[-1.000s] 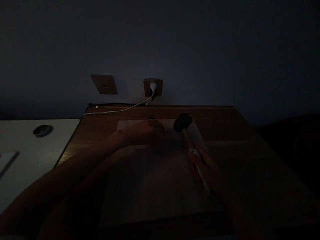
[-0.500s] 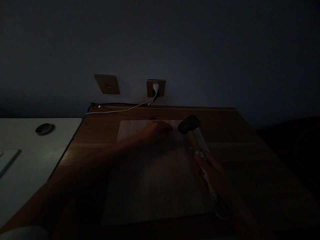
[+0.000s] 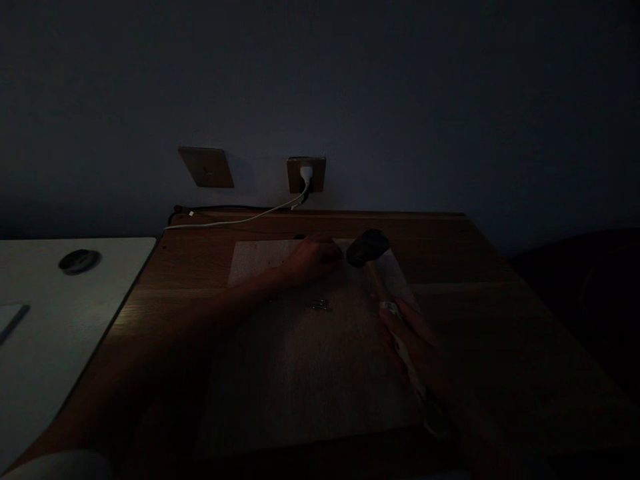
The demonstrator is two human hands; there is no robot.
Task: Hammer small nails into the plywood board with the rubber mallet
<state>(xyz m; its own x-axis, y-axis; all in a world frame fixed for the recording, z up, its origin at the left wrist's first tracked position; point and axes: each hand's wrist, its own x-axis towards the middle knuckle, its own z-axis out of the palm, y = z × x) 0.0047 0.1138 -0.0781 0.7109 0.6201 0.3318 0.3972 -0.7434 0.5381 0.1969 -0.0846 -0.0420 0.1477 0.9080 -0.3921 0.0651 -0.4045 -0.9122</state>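
Closer to the hammer (image 3: 375,277) now, the left hand (image 3: 314,257) rests on the board (image 3: 300,380), its grip unreadable in the dark. The right hand (image 3: 413,340) clamps the handle; small metal pieces (image 3: 321,305) lie between them.

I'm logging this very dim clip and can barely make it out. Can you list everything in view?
hammer: 1, dark head, wooden handle, over the board's far right
board: 1, pale, flat on the desk
small metal pieces: a few, shiny, on the board
desk: 1, brown wood
plug: 1, white, in the wall socket
wall plate: 1, brown
table: 1, white, left
round object: 1, dark, on the table
left hand: beside the hammer head
right hand: gripping the hammer handle
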